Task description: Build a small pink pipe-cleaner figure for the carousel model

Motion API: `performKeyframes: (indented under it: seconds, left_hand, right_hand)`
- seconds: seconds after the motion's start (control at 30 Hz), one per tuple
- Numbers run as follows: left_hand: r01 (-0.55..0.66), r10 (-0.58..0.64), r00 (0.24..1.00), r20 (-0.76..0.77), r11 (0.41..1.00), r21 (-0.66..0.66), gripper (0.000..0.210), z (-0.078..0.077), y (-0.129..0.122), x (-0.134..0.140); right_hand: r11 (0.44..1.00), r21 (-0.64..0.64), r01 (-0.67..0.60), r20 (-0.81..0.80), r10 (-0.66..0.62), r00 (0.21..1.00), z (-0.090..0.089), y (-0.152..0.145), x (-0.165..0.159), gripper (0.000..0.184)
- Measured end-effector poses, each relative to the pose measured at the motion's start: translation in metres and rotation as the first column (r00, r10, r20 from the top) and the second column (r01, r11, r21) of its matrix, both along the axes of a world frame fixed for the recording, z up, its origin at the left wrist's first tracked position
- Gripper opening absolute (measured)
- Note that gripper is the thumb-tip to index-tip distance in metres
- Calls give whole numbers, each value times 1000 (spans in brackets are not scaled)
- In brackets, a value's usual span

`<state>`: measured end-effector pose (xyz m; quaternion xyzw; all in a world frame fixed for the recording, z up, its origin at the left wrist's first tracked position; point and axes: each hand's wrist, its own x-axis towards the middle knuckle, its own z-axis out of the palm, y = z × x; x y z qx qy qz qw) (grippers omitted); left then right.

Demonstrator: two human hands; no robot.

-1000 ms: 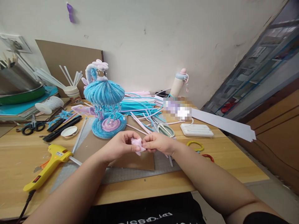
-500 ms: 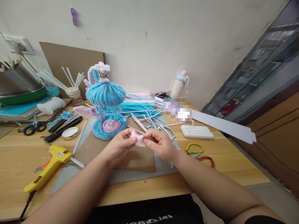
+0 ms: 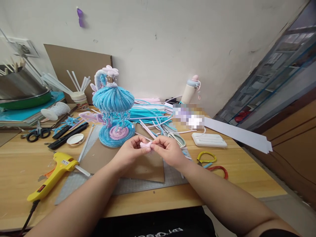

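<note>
A small fuzzy pale-pink piece [image 3: 145, 144], apparently bent pipe cleaner, is pinched between both my hands over a brown cardboard sheet [image 3: 145, 169]. My left hand [image 3: 130, 151] grips it from the left with thumb and forefinger. From the right, my right hand [image 3: 168, 151] holds its other end, fingertips touching those of the left. Fingers cover part of the piece. Just behind my left hand stands a blue jellyfish-like pipe-cleaner model [image 3: 113, 98] on a coiled blue and pink round base [image 3: 105, 138].
Blue, pink and white pipe cleaners [image 3: 148, 113] lie behind the hands, with pale-handled scissors [image 3: 181, 140] nearby. A yellow glue gun [image 3: 53, 174] rests at left. Yellow-and-red-handled scissors [image 3: 207, 157] and a white power strip or bank [image 3: 209, 140] sit at right. Black scissors [image 3: 38, 133] lie far left.
The pink piece has been turned or squeezed and now looks flatter and narrower between the fingers. My left thumb has shifted right, closer to my right fingertips. The view has moved slightly.
</note>
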<state>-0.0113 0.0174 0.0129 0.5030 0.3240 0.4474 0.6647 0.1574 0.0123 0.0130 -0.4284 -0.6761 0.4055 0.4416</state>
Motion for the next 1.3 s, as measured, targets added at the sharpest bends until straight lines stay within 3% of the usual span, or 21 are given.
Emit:
performKeyframes:
  seconds: [0.17, 0.3, 0.57, 0.87, 0.97, 1.1, 1.3]
  left_hand:
    - [3, 5, 986, -164, 999, 51, 25, 0, 0, -1]
    - [-72, 76, 990, -115, 997, 33, 23, -4, 3, -2]
    - [-160, 159, 987, -28, 986, -37, 24, -7, 6, -3]
    - [22, 27, 982, 189, 968, -249, 19, -8, 4, -1]
    - [38, -13, 991, 130, 982, -186, 19, -8, 4, -1]
    - [36, -37, 999, -32, 999, -35, 20, -10, 6, -1]
    - [41, -41, 999, 2, 993, -106, 19, -11, 6, -1]
  right_hand:
    - [999, 18, -50, 119, 48, 992, 2, 5, 9, 15]
    - [998, 49, 46, 158, -53, 986, 4, 9, 14, 15]
    - [994, 105, -25, 198, 4, 980, 2, 5, 14, 16]
    - [984, -131, -118, -63, 110, 992, 2, 10, 7, 17]
    - [955, -238, -176, -125, 150, 981, 2, 8, 6, 19]
    - [949, -268, -167, -177, 122, 977, 1, 7, 6, 16]
    - [937, -277, -212, -260, 140, 955, 0, 11, 6, 18]
